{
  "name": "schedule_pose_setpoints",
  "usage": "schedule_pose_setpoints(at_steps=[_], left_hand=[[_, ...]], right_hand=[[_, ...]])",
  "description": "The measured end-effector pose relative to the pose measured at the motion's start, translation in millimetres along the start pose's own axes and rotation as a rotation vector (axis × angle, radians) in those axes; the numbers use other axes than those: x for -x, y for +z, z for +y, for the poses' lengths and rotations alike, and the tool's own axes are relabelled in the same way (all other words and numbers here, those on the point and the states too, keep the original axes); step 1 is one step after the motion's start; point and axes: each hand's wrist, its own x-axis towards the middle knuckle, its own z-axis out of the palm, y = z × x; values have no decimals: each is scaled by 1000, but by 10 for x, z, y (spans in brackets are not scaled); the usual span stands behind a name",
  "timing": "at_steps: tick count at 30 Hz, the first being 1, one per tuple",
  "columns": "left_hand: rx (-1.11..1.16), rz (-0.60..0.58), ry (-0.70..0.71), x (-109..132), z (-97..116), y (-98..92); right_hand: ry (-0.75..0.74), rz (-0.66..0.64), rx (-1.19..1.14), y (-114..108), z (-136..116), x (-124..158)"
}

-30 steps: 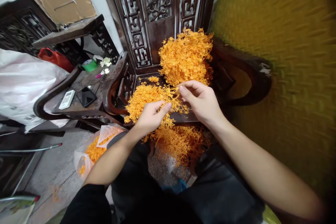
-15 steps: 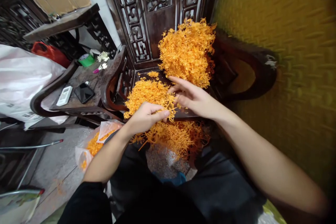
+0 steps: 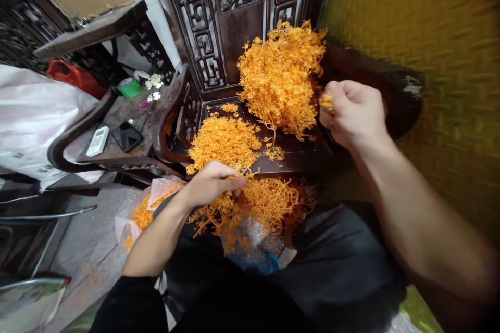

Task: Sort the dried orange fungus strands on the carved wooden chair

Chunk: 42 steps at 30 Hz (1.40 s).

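Observation:
My left hand (image 3: 214, 184) is closed in a pinch on a thin orange branched sprig (image 3: 248, 173), low in front of the chair seat. Raised at the right, my right hand (image 3: 357, 112) is curled shut on a small orange flower piece (image 3: 326, 102). A tall heap of orange artificial flower sprigs (image 3: 281, 80) stands on the dark wooden seat, between the chair back and my right hand. Left of it lies a lower pile of small orange blossoms (image 3: 224, 140). Below the seat edge, a tangle of orange stems (image 3: 273, 200) sits between my knees.
A carved wooden chair back (image 3: 238, 36) rises behind the heaps. On the side table at left are a black phone (image 3: 127, 136), a white device (image 3: 97, 140) and green tape (image 3: 130, 87). A bag with orange pieces (image 3: 144, 210) stands on the floor. Yellow patterned sheeting (image 3: 449, 62) is at right.
My right hand has moved from beside my left hand up and to the right, closing on a small orange piece. My left hand has dropped slightly, still pinching a sprig.

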Motion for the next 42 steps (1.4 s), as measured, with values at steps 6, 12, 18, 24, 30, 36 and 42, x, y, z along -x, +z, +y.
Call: schedule_pose_setpoints(at_steps=[6, 12, 18, 24, 30, 36, 42], left_hand=[[45, 202, 14, -85, -113, 17], [138, 322, 13, -181, -171, 93], [160, 382, 49, -269, -191, 186], [221, 520, 172, -394, -138, 428], [317, 646, 190, -395, -89, 518], [470, 684, 199, -452, -94, 520], [551, 707, 243, -274, -79, 382]], right_hand=[[601, -348, -329, 164, 237, 229], [763, -334, -664, 510, 312, 495], [660, -387, -487, 733, 252, 746], [123, -140, -331, 1023, 193, 948], [266, -90, -482, 1050, 260, 750], [254, -99, -469, 1074, 232, 668], [204, 46, -369, 797, 277, 400]])
